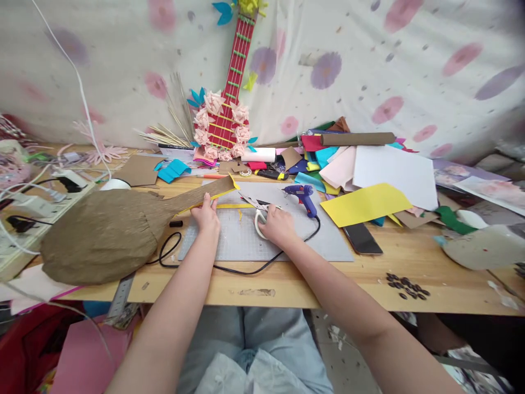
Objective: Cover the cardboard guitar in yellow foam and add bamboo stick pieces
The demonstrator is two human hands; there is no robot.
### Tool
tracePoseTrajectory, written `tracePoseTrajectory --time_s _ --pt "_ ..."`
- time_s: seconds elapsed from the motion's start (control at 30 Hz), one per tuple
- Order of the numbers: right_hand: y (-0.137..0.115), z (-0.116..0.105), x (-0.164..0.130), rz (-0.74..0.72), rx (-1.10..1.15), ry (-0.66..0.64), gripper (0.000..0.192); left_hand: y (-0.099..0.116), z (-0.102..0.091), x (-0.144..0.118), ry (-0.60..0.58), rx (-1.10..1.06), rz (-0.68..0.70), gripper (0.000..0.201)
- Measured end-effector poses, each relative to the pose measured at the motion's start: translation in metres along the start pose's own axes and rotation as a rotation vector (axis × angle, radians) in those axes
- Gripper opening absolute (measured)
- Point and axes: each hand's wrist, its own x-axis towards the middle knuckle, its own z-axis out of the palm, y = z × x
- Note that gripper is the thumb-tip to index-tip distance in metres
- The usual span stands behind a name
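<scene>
A large brown paper-covered piece [102, 235], shaped like a guitar with a round body and long neck, lies at the left. My left hand [206, 216] grips the neck, which has a yellow edge and points up toward the right. My right hand [278, 224] has its fingers in the white handles of a pair of scissors [259, 223]. The scissor blades are apart and point toward the neck's tip, beside it. A narrow yellow strip [235, 206] stretches between the two hands over the grey cutting mat [233, 241].
A blue glue gun [302, 198] stands right of my right hand, its black cord looping across the mat. Farther right are yellow paper [365, 202], a phone [363, 238] and several dark beads [406, 287]. A red flower-trimmed guitar [232, 104] leans behind. Power strips [45, 219] lie left.
</scene>
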Motion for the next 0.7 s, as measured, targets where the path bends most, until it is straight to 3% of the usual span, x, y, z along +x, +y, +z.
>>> tracePoseTrajectory --time_s 0.2,0.47,0.6,0.7 --pt "-0.011 -0.006 0.01 0.037 0.098 -0.118 0.044 -0.007 -0.002 -0.008 -0.034 0.042 0.03 0.022" --pt "-0.006 -0.029 0.03 0.081 0.272 -0.444 0.065 -0.016 0.002 -0.011 -0.1 0.176 0.183 0.033" --pt "0.004 -0.037 0.038 0.011 0.564 -0.56 0.058 -0.013 0.022 -0.017 -0.074 0.223 0.208 0.032" --pt "0.009 -0.041 0.039 0.039 0.866 -0.718 0.056 -0.008 0.037 -0.019 -0.042 0.287 0.243 0.033"
